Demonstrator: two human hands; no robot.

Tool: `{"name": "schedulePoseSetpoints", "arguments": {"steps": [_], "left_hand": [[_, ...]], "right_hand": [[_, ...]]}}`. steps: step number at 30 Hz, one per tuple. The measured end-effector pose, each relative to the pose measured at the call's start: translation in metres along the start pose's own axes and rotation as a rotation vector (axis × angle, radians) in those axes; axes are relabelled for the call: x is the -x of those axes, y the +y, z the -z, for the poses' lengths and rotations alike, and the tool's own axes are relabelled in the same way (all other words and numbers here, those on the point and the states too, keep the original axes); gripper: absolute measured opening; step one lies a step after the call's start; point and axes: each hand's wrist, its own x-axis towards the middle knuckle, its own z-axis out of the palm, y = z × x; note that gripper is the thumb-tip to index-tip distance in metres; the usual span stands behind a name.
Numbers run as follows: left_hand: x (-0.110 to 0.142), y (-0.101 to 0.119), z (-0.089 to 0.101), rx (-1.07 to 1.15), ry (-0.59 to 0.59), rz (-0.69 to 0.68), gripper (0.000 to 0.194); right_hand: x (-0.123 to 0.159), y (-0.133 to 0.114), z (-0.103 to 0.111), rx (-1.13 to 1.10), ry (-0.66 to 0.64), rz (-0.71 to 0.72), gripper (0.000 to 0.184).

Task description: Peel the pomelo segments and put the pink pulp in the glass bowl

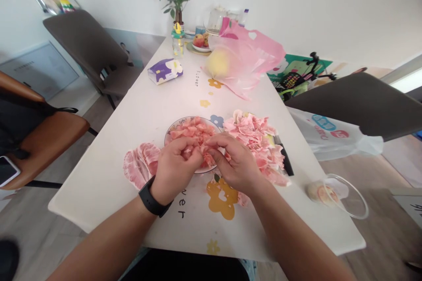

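Note:
My left hand [174, 169], with a black smartwatch [152, 196] on its wrist, and my right hand [234, 160] meet above a round floral-rimmed plate [174, 131]. Both pinch pink pomelo flesh [208, 154] between their fingers. More loose pink pulp [193, 131] is heaped on the plate. To the left of my left hand lie peeled pomelo segments [141, 164]. To the right of my right hand is a pile of pale pink pomelo membranes [255, 140], partly covering a black-handled knife [285, 156].
The long white table [132, 140] has yellow flower prints. Farther along stand a pink plastic bag [244, 55] holding a pale yellow pomelo, a purple-and-white tissue pack [165, 71] and a fruit plate [201, 43]. A clear bowl [343, 196] sits at the right edge, and chairs flank the table.

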Motion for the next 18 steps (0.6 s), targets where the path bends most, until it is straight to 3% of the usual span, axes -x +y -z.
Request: {"name": "schedulePoseSetpoints", "arguments": {"steps": [5,9,14,18], "left_hand": [[-0.004,0.002,-0.001,0.183,-0.021,0.191,0.008],[-0.005,-0.004,-0.003,0.28,0.024,0.309,0.011],[-0.004,-0.016,-0.007,0.413,0.013,0.315,0.005],[-0.005,-0.016,-0.009,0.534,-0.031,0.298,0.007]], "right_hand": [[0.007,0.006,-0.004,-0.148,0.054,-0.113,0.013],[0.01,0.001,-0.02,-0.314,0.185,-0.276,0.013],[0.009,-0.01,-0.043,-0.515,0.389,-0.428,0.013],[0.007,-0.012,-0.046,-0.557,0.379,-0.445,0.012]]}}
